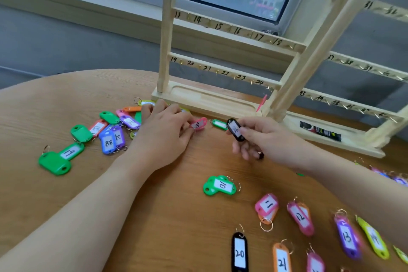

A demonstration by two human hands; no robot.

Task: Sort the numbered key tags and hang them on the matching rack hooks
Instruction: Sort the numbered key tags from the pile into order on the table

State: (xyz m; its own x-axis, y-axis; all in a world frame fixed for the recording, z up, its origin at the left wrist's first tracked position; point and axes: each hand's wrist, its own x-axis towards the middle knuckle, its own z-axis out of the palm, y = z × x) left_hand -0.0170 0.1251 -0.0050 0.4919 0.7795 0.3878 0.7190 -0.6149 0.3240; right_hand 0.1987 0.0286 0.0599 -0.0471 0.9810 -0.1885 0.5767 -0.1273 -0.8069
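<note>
1. Right hand point(262, 139), centre right of frame, pinches a black key tag point(235, 130) between thumb and forefinger; the tag is lifted off the table, its label number blurred. Other fingers curl loosely under it.
2. Left hand point(164, 134), centre of frame, lies palm down on the wooden table point(154, 216); its fingertips touch a pink tag point(198, 124) that lies flat. Cannot tell whether they pinch it or only press on it.
3. Small green tag point(219, 124) lies between the pink tag and the black one, just in front of the rack base.
4. Wooden rack point(231, 73) stands upright at upper centre, rails marked 9–24 with small hooks; no tag hangs on those hooks. A second rack point(364, 104) stands beside it at right, numbers in the 30s and 40s.
5. Unsorted pile at left of frame: green tag 19 point(66, 155), blue tag 38 point(107, 142), purple, orange and more green ones mixed.
6. Lower right of frame, tags laid out apart from each other: green 10 point(220, 185), pink 11 point(267, 205), pink 12 point(300, 217), purple 13 point(347, 237), black 20 point(239, 253), orange 21 point(282, 260).
</note>
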